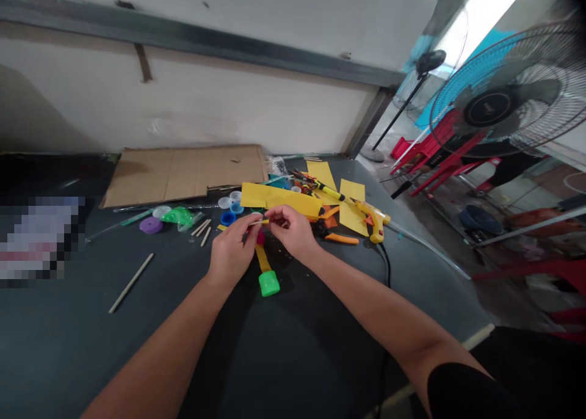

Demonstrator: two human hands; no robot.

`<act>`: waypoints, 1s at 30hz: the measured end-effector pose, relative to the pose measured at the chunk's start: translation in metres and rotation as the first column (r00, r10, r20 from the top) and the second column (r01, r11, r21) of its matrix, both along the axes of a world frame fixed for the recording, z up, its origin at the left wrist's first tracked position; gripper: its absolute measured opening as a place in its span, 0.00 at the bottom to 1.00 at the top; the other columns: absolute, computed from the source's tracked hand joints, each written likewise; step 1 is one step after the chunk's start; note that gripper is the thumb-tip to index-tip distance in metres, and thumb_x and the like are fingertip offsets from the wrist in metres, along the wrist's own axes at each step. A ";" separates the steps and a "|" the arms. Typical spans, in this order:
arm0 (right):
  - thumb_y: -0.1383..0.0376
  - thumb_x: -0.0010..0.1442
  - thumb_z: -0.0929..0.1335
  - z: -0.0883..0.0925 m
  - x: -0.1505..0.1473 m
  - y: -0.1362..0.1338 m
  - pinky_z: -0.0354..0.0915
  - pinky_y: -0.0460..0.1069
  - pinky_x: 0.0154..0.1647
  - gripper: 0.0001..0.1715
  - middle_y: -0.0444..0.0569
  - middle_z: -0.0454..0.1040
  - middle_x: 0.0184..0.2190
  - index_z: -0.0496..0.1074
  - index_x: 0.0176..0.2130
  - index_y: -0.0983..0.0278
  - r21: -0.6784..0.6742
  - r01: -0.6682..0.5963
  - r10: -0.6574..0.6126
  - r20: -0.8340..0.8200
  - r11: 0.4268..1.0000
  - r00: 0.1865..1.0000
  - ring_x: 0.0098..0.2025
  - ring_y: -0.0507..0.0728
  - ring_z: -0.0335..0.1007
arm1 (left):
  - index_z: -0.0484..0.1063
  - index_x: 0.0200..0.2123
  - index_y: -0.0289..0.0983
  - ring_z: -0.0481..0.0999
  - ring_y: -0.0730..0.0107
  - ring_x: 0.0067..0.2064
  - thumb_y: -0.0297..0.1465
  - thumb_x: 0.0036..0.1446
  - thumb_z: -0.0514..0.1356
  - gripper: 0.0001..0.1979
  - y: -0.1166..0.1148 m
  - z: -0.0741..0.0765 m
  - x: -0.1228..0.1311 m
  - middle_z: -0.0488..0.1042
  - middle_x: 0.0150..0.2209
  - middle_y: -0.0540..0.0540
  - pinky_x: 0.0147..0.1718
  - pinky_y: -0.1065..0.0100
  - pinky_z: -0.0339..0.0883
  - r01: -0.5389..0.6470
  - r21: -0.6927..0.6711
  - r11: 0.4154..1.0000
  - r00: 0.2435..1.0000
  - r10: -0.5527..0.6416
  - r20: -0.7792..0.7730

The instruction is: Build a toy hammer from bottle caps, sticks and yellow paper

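Observation:
My left hand (232,248) and my right hand (293,233) meet above the middle of the dark table. Between their pinched fingertips is a thin pale stick with a yellow part (264,222), too small to make out fully. Just below the fingers, a yellow strip (263,259) runs from a pinkish-red piece (260,236), partly hidden by my left hand, to a bright green cap-like piece (269,283). Beyond my right hand lies a yellow sheet (284,199). Blue bottle caps (227,218) sit past my left hand.
A cardboard sheet (183,174) lies at the back. Orange-handled pliers (341,239) and a yellow glue gun (376,226) with a black cord are to the right. A purple cap (151,225), green plastic (178,216) and a loose stick (132,283) are left. A fan (489,107) stands beyond.

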State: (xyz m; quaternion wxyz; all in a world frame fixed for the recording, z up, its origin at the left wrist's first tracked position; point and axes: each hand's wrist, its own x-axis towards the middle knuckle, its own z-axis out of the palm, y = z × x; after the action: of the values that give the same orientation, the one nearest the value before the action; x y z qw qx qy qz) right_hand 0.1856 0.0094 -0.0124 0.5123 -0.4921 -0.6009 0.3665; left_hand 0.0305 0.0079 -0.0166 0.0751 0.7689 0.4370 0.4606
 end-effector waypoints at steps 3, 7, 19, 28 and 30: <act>0.69 0.52 0.67 0.002 0.001 -0.002 0.64 0.46 0.32 0.05 0.43 0.72 0.28 0.72 0.33 0.63 0.063 0.038 -0.044 0.106 0.997 0.993 0.29 0.51 0.67 | 0.72 0.44 0.38 0.79 0.70 0.37 0.32 0.61 0.56 0.09 0.000 0.000 0.000 0.79 0.40 0.48 0.37 0.71 0.71 -0.009 -0.050 0.999 1.000 0.010 0.021; 0.71 0.53 0.67 0.006 0.003 -0.004 0.63 0.45 0.29 0.05 0.44 0.70 0.31 0.72 0.32 0.63 0.145 0.080 -0.098 0.126 0.986 0.987 0.29 0.50 0.65 | 0.73 0.41 0.38 0.79 0.69 0.40 0.31 0.62 0.56 0.08 0.000 0.001 0.000 0.79 0.39 0.47 0.40 0.70 0.71 0.029 -0.006 1.000 1.000 -0.029 -0.002; 0.70 0.52 0.65 0.010 0.009 -0.012 0.62 0.44 0.22 0.08 0.45 0.69 0.36 0.65 0.35 0.60 0.075 0.058 -0.040 -0.211 0.996 0.977 0.32 0.51 0.66 | 0.73 0.40 0.38 0.78 0.70 0.41 0.28 0.62 0.55 0.07 0.000 0.002 0.000 0.79 0.38 0.48 0.42 0.70 0.70 0.073 0.040 0.997 0.997 -0.073 -0.015; 0.57 0.46 0.73 0.014 0.001 -0.007 0.58 0.41 0.12 0.19 0.39 0.69 0.22 0.66 0.35 0.62 -0.299 -0.127 0.005 -0.375 0.946 0.927 0.19 0.49 0.66 | 0.72 0.40 0.38 0.78 0.70 0.40 0.28 0.62 0.55 0.07 0.001 -0.001 -0.002 0.79 0.38 0.48 0.41 0.70 0.70 0.081 0.042 0.996 0.997 -0.081 -0.007; 0.58 0.47 0.73 0.013 0.000 -0.008 0.58 0.41 0.12 0.16 0.39 0.69 0.20 0.67 0.32 0.62 -0.263 -0.097 0.000 -0.345 0.960 0.939 0.19 0.49 0.65 | 0.73 0.40 0.38 0.78 0.70 0.40 0.28 0.61 0.55 0.07 0.001 -0.001 -0.002 0.79 0.38 0.48 0.40 0.69 0.70 0.073 0.042 0.996 0.997 -0.074 0.004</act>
State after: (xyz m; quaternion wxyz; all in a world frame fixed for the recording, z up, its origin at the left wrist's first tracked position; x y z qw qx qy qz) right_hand 0.1860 0.0010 0.0011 0.5259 -0.4725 -0.4580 0.5389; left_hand 0.0289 0.0091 -0.0176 0.0770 0.7845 0.3984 0.4689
